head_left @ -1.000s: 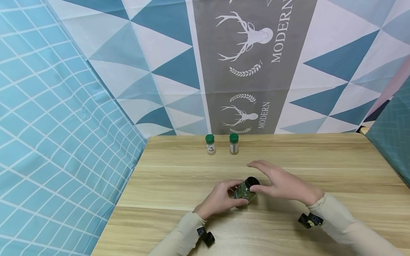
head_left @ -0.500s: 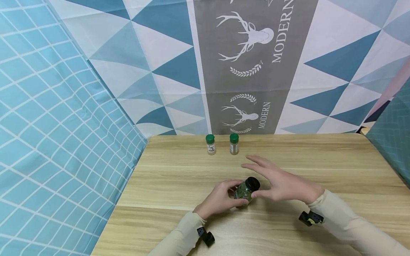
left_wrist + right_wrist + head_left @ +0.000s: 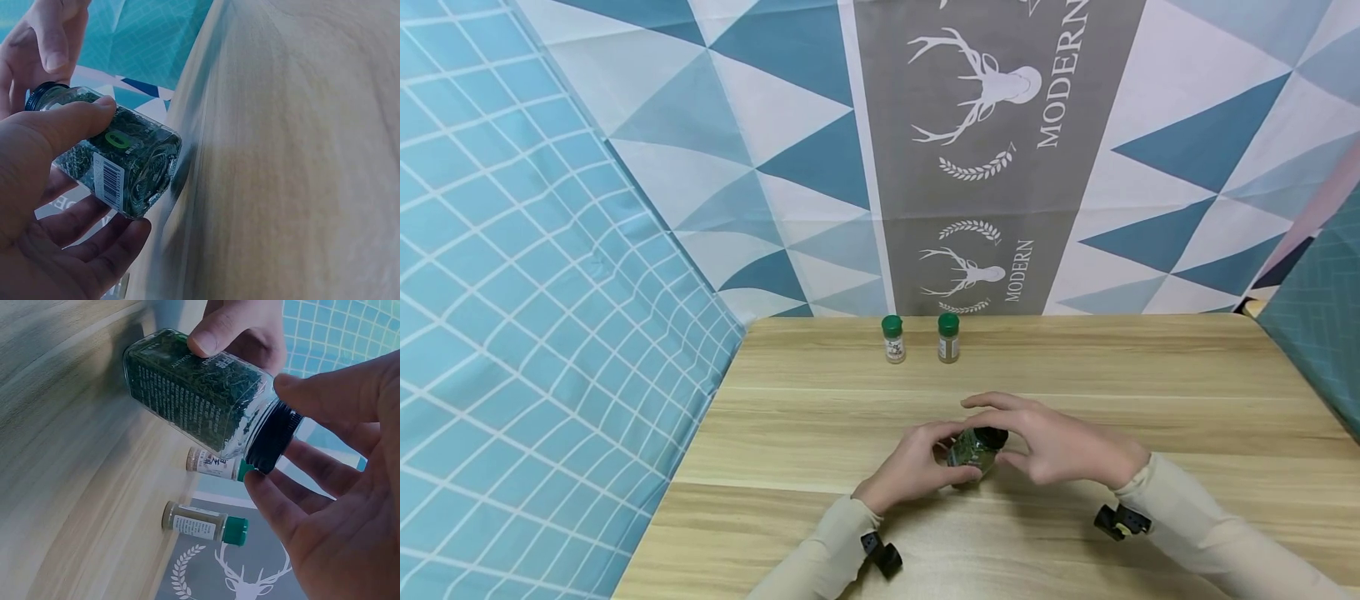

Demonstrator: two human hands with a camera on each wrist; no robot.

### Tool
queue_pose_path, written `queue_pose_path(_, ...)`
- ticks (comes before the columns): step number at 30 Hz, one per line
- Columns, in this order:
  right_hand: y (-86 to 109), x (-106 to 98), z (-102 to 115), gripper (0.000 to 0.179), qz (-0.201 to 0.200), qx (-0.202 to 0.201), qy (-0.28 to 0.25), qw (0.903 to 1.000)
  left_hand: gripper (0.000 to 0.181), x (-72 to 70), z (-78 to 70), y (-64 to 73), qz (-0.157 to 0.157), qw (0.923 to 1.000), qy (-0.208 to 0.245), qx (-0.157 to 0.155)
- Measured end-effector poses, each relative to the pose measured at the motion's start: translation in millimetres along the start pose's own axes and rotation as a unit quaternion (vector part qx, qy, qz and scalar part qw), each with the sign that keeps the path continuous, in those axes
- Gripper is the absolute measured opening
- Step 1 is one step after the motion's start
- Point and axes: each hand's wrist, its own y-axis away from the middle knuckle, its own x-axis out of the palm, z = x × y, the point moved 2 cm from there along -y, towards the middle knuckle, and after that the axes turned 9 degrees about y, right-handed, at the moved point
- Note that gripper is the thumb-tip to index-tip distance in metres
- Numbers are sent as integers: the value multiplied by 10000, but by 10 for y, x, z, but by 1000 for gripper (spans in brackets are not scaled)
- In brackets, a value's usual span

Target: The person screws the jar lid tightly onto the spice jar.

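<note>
My left hand [image 3: 917, 467] grips a clear glass jar [image 3: 972, 450] of dried green herb, thumb on one side and fingers around the other. The jar tilts, its black lid [image 3: 273, 439] toward my right hand [image 3: 1060, 442]. In the right wrist view, my right thumb lies at the lid's upper edge and a fingertip at its lower edge, with the fingers bent around it. A barcode label [image 3: 109, 181] shows near the jar's base in the left wrist view.
Two small spice bottles with green caps stand at the table's back: a left bottle [image 3: 893, 343] and a right bottle [image 3: 948, 342]. Behind the wooden table [image 3: 820, 417] hangs a patterned cloth [image 3: 970, 208]; a blue checked cloth [image 3: 550, 292] borders the left.
My right hand opened away from the lid with fingers spread, then came back down and closed its fingers around it. The left hand and jar have stayed in place.
</note>
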Motion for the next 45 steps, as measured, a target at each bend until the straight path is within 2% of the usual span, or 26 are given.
queue_pose_path(8,0,15,-35,44,-287,-59,53,9996,54,1,1,-6,-3,9999,120,3)
queue_pose_path(27,-15,38,-74,28,-467,139,-191,9986,53,7,10,-10,-6,10000,36,19)
queue_pose_path(42,-7,62,-102,32,-553,230,-112,9981,54,8,5,-6,9,10000,36,5)
queue_pose_path(45,-4,63,-103,37,-583,336,10,9977,54,4,1,-5,12,10000,43,-23)
